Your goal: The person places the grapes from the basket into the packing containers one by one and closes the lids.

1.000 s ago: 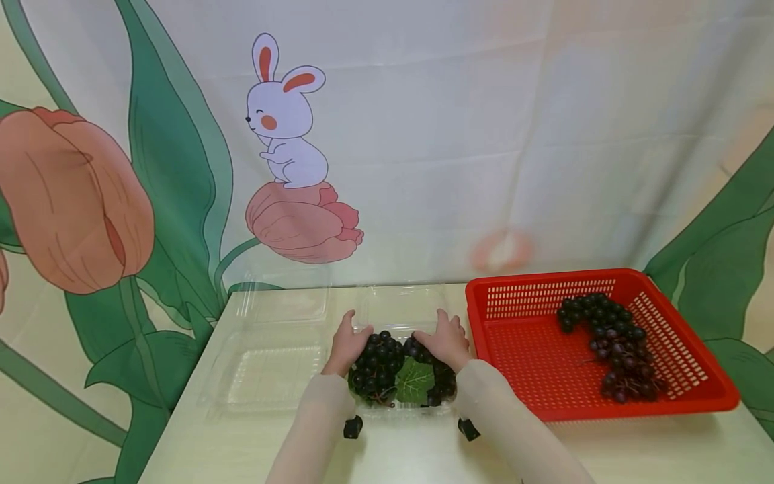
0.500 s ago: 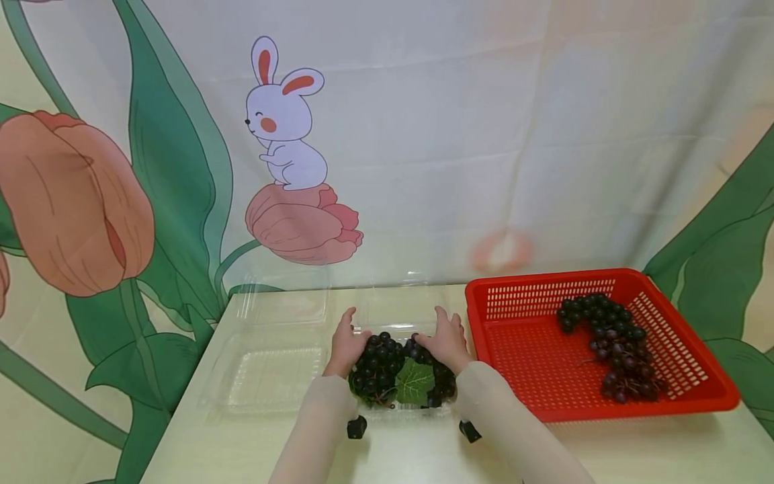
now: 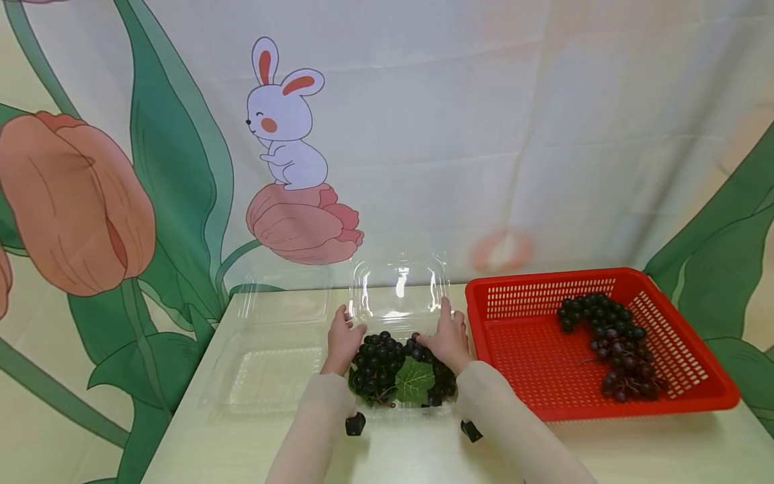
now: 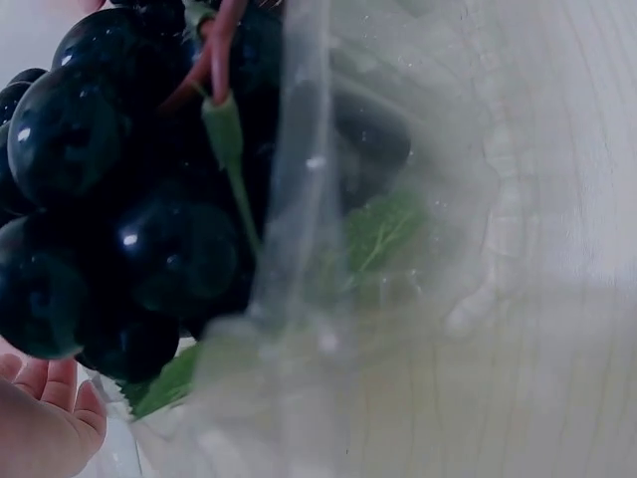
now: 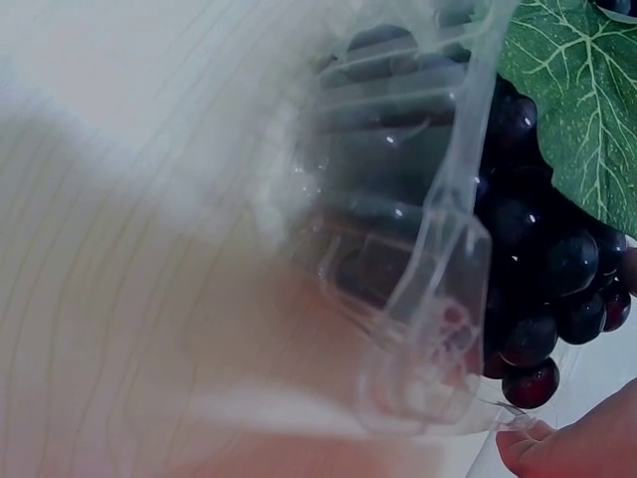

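Observation:
A clear plastic clamshell box [image 3: 417, 412] holds bunches of black grapes [image 3: 377, 363] with a green leaf [image 3: 414, 380] on top. Its hinged lid [image 3: 399, 286] stands raised at the back. My left hand [image 3: 345, 341] is at the box's left side, thumb near the grapes and fingers reaching to the lid's lower corner. On the other side, my right hand [image 3: 449, 341] has its index finger extended up by the lid. In the left wrist view, fingers [image 4: 62, 393] show beside grapes; in the right wrist view, a fingertip [image 5: 523, 448] lies near the box's rim.
Another clear clamshell box [image 3: 275, 380] lies unfolded to the left. On the right, a red plastic basket [image 3: 526, 406] holds more grapes [image 3: 617, 343], dark and purple, along its right side. A printed cloth [image 3: 423, 168] hangs behind the pale table [image 3: 411, 454].
The lid of the middle box has swung up from lying back to standing raised. Both hands have shifted only slightly, with the fingers by the lid. Grapes and basket have stayed put.

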A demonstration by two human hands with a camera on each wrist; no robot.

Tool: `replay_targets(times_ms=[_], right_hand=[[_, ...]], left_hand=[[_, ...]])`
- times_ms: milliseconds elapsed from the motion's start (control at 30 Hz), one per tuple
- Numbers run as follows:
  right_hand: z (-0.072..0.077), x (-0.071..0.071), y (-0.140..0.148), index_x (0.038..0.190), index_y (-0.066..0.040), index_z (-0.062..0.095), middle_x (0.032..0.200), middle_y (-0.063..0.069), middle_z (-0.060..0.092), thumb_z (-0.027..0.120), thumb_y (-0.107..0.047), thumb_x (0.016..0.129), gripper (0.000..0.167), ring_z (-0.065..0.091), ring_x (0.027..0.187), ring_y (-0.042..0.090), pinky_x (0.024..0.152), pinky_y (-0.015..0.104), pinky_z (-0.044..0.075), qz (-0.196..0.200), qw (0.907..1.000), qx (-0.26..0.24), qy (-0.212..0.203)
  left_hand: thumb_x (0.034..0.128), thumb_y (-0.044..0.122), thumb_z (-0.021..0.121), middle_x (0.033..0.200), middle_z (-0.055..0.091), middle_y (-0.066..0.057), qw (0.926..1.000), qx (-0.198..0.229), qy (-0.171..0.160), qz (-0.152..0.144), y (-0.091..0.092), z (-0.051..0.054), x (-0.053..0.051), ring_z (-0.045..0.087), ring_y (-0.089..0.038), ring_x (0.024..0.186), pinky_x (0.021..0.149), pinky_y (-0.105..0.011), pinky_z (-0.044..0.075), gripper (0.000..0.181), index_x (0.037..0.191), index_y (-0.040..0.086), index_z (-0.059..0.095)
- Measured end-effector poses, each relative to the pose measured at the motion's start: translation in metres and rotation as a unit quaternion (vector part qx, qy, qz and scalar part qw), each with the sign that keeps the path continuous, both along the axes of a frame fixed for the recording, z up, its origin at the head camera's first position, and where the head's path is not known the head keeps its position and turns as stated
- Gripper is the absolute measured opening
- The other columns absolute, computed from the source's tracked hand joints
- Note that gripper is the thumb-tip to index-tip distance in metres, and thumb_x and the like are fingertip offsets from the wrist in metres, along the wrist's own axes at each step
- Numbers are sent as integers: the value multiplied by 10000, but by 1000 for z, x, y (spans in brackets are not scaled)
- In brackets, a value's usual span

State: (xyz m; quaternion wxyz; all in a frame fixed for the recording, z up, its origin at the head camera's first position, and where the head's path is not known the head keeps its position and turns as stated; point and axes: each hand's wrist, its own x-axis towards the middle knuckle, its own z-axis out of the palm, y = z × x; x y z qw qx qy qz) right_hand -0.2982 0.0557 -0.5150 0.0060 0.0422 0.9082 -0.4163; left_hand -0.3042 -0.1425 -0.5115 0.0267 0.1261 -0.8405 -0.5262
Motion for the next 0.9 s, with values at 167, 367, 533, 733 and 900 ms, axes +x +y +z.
replay_targets(times_ms=[167,367,533,733,900], right_hand=[[0,-1,1,1425,-139,71,1331,249,268,750,-274,687,1012,340,1191,399,950,520,332,-58,9999,-111,-71],[0,-1,1,1428,-152,28,1275,239,311,765,-259,667,1065,398,1124,384,929,499,363,-195,9998,-77,43],[3,-1,-1,1429,-160,8,1325,241,270,758,-250,676,1067,370,1167,399,950,507,340,-162,9996,136,183],[10,-4,1,1430,-157,23,1343,222,264,751,-243,682,1048,362,1188,369,946,487,355,-125,9968,424,664],[20,-5,3,1428,-123,12,1348,227,262,729,-192,706,1020,359,1190,366,942,479,367,-11,9938,67,1112]], left_hand=[[810,123,544,1229,468,-161,9999,-127,-79,2,-3,2,-2,438,-310,1139,924,-440,379,655,1382,25,241],[809,131,561,1153,488,-169,9999,-149,14,-64,-5,4,-3,461,-295,1056,870,-439,396,604,1358,66,316],[809,143,563,1174,483,-156,10000,15,-42,-46,-6,5,-3,455,-289,1069,878,-441,391,572,1334,94,341],[817,122,555,1212,471,-163,9999,93,26,-76,-6,9,-2,425,-305,1110,913,-451,363,542,1316,70,349],[810,111,553,1213,470,-163,9997,131,165,-84,-7,16,-2,416,-309,1122,931,-448,349,545,1313,60,348]])
